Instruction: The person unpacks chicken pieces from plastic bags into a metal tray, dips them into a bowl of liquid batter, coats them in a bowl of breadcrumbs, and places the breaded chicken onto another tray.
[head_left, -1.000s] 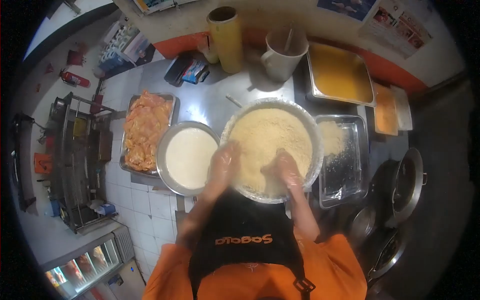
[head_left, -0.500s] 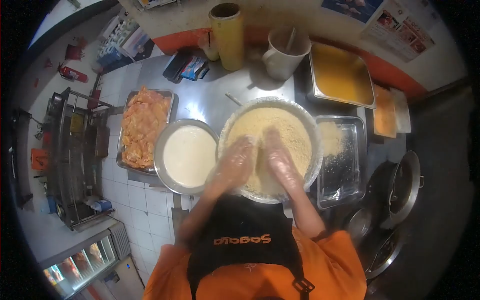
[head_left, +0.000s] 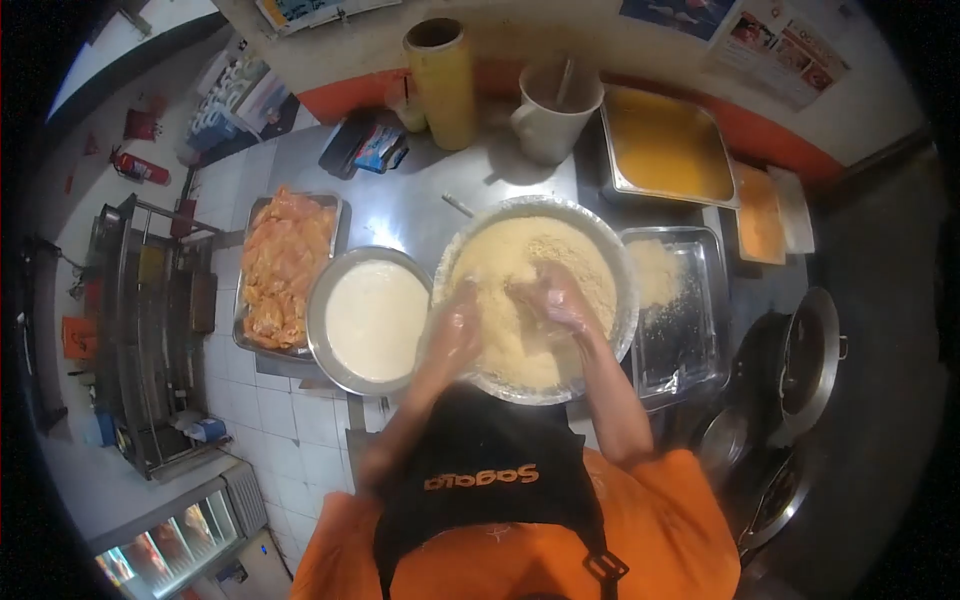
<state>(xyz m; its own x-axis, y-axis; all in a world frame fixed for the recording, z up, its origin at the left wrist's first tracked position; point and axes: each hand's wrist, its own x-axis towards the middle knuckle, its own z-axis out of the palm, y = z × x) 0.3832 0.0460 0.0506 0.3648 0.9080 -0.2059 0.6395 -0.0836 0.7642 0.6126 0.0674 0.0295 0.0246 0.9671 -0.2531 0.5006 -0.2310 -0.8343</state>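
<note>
"Touching anything just now?"

"Pale crumbs (head_left: 530, 240): my left hand (head_left: 457, 328) and right hand (head_left: 562, 300) are both among them, fingers curled; whether they're clenched on any, I can't tell."

"And the bowl (head_left: 628, 290)?"

"Wide metal, at the table's (head_left: 390, 205) near edge, between a pan of white liquid (head_left: 377, 318) and a crumb-dusted tray (head_left: 700, 330)."

White-liquid bowl (head_left: 315, 335) blocks passage beside the left fingers (head_left: 463, 303).

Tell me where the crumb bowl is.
In the head view, the crumb bowl sits just right of centre, between the bowl of white liquid on its left and the crumb-strewn tray on its right.
</note>
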